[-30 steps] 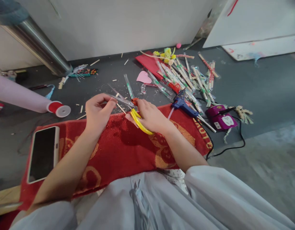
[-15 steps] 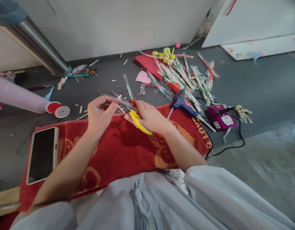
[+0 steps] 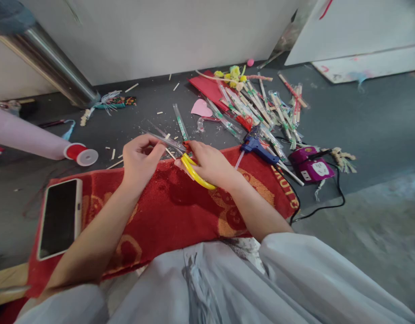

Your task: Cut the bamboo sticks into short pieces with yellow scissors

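Observation:
My left hand (image 3: 141,157) is closed, its thumb and fingertips pinching a thin pale wooden stick (image 3: 170,154). The stick slants down toward my right hand (image 3: 210,164), which is wrapped round a pair of scissors (image 3: 197,175) with a yellow handle loop and an orange part. The scissor blades point left to my left fingertips and cross the stick there. Whether the blades are fully closed on it I cannot make out. Both hands are over the front of a red towel (image 3: 180,211). Short cut stick pieces (image 3: 113,154) lie left of my left hand.
A blue glue gun (image 3: 259,149) rests right of my hands, by a purple power socket (image 3: 310,165) with a black cable. Behind lie wrapped chopsticks (image 3: 241,105) and a pink paper heart (image 3: 201,108). A phone (image 3: 60,218) and a red ribbon spool (image 3: 82,154) are left.
My left hand and the stick have shifted very slightly right and down against the scissors. My right hand stays on the scissors in nearly the same place.

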Tool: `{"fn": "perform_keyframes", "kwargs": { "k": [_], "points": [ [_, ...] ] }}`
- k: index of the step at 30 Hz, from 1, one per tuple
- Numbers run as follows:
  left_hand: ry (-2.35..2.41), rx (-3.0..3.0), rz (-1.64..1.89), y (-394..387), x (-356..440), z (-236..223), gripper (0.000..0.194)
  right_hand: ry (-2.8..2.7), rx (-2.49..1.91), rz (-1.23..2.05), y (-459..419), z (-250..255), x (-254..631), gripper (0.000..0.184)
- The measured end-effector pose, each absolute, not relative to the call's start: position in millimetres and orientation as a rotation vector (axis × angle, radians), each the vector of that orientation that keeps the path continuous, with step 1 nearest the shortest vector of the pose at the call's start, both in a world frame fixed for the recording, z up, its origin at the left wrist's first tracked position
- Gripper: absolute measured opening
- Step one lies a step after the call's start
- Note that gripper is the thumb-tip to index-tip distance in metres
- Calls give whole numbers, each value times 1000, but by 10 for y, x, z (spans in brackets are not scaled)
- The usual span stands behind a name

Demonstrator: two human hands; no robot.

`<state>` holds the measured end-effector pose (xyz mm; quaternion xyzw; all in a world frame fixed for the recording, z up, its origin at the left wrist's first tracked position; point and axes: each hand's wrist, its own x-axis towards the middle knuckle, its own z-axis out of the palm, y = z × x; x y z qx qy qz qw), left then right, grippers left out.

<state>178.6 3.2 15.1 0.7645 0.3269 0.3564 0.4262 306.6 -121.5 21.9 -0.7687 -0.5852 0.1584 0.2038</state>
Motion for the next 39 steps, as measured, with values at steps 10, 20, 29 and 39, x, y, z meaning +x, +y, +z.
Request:
{"fn": "perform_keyframes", "kwargs": {
  "k": [10,20,29,39],
  "points": [
    [800,2021,882,85,1787,104,9,-1557,-2275,486,-1172,213,3034,64],
    [748,2611,998,192,1737,14,20,-1433,-2476,462,-1176,248,3224,70],
    [943,2644,456,278,1738,-61,23,-1447,-2555,530,-1264,363,3242,70],
    [791,2366,596,152,1769,-17,24,-1456,-2536,484,-1254,338,3217,69]
  ]
}}
